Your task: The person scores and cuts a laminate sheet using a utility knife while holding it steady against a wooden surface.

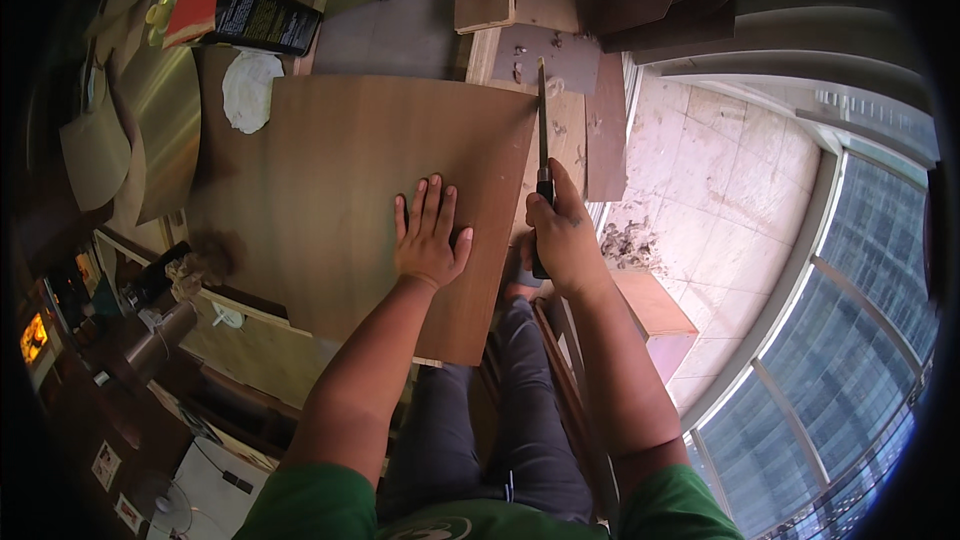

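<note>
A large brown wood-grain panel [330,200] lies in front of me. My left hand [430,240] rests flat on it near its right side, fingers spread and nothing held. My right hand [566,230] is closed round the black handle of a long, narrow file [543,130]. A metal collar joins the handle to the dark blade, which points away from me along the panel's right edge, close to its far right corner. Whether the blade touches the edge cannot be made out.
A white cloth [250,90] and a black and red can [262,15] lie beyond the panel's far left. Curved veneer sheets [160,130] stand at left. Wood shavings [630,243] litter the tiled floor [730,155] at right, beside windows [850,330]. A wooden box [655,312] stands near my right forearm.
</note>
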The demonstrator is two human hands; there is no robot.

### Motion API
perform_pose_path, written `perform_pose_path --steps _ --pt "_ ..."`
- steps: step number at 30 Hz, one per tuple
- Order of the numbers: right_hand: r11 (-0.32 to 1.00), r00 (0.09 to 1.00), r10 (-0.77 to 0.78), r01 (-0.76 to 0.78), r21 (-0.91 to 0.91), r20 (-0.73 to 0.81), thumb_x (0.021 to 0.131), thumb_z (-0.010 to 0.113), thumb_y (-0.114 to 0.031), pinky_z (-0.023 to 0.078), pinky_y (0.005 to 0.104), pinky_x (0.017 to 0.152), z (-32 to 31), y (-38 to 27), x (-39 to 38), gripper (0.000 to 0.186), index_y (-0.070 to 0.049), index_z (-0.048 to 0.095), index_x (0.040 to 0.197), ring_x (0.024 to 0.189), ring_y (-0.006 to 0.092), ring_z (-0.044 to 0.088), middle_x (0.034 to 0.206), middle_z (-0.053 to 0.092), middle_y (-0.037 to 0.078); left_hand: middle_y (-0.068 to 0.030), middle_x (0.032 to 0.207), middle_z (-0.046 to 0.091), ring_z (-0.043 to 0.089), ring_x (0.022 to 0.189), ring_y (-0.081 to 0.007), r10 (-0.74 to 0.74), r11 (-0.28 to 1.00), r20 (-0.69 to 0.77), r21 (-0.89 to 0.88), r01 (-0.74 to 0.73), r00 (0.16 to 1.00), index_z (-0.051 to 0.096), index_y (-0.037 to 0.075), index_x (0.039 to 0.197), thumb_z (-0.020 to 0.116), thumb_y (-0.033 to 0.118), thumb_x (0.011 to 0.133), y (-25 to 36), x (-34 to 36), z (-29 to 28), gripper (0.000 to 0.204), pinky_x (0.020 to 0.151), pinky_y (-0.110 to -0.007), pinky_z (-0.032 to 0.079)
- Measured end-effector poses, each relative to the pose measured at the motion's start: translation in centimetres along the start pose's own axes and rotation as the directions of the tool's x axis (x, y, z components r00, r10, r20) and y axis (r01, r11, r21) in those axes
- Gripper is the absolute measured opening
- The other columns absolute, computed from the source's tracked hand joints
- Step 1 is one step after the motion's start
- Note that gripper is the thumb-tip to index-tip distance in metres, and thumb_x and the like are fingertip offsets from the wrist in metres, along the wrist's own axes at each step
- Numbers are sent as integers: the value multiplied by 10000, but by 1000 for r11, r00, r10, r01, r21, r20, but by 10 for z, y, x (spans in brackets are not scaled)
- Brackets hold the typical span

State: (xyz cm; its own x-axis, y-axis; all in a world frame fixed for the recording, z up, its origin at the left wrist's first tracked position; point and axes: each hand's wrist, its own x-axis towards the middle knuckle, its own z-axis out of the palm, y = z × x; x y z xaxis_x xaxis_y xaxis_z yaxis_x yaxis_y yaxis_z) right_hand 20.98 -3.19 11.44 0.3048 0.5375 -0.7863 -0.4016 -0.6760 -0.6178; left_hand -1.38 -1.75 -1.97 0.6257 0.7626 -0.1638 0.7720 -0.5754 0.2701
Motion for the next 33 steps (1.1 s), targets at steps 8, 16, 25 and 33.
perform_pose_path --steps 8,16,25,33 --pt "873 975 -222 209 -442 22 1034 500 -148 462 339 429 -1 20 22 600 31 295 1569 493 169 585 786 614 118 -160 1688 264 241 1562 -351 16 1000 -21 -7 -16 1000 325 99 1605 510 431 985 -2 1 4 727 1255 -625 104" --pt "868 984 -150 84 -489 -98 1025 502 -141 474 342 433 17 24 56 580 30 325 1550 495 193 597 788 621 117 -171 1668 307 287 1543 -364 29 999 -60 -36 -31 998 334 100 1600 524 424 979 0 3 4 726 1241 -642 134" --pt "904 993 -87 44 -424 -82 1024 502 -172 484 363 508 17 0 39 476 21 421 1452 566 254 584 827 563 148 -159 1673 299 270 1550 -350 16 998 -39 -53 -18 999 359 105 1590 511 435 984 -1 2 4 707 1248 -633 127" --pt "952 999 54 -48 -303 10 1003 511 -147 480 349 465 6 -35 7 609 38 342 1558 489 190 571 767 605 121 -159 1672 303 275 1548 -350 6 999 -51 -52 -9 999 368 103 1586 516 427 982 -5 -1 2 701 1250 -628 129"
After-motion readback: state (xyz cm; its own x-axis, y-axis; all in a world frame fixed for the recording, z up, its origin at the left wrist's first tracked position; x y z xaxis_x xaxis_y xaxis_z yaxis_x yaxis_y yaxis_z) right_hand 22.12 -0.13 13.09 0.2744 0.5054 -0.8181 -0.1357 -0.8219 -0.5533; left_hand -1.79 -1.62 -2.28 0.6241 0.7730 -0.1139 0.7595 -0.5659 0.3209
